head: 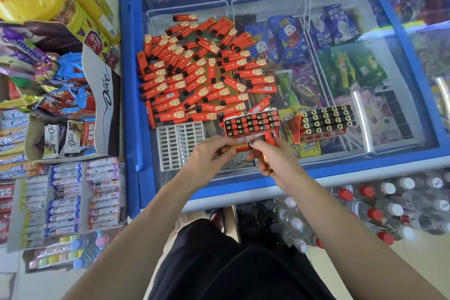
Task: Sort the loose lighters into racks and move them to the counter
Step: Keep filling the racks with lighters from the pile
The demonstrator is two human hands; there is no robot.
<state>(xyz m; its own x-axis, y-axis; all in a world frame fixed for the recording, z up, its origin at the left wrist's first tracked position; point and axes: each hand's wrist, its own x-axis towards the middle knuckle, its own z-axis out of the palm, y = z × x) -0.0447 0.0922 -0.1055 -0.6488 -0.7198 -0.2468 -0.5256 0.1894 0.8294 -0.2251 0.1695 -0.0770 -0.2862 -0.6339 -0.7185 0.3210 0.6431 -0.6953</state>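
My left hand point(211, 153) and right hand point(272, 156) both pinch one red lighter point(239, 147) held flat before the half-filled rack point(250, 123); my right fingers seem to hold a second, though it's partly hidden. I should stand it upright, cap up, and seat it squarely in an open slot. The loose lighters point(194, 70) lie heaped on the glass freezer lid point(365, 129), an empty white rack point(179, 143) beside, sweets shelves to the left.

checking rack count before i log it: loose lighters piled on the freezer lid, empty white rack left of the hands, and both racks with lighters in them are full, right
Not quite. The head view shows the further right rack with its front rows empty, and the rack by the hands is not full either. The loose lighters on the freezer lid and the empty white rack are as you say.
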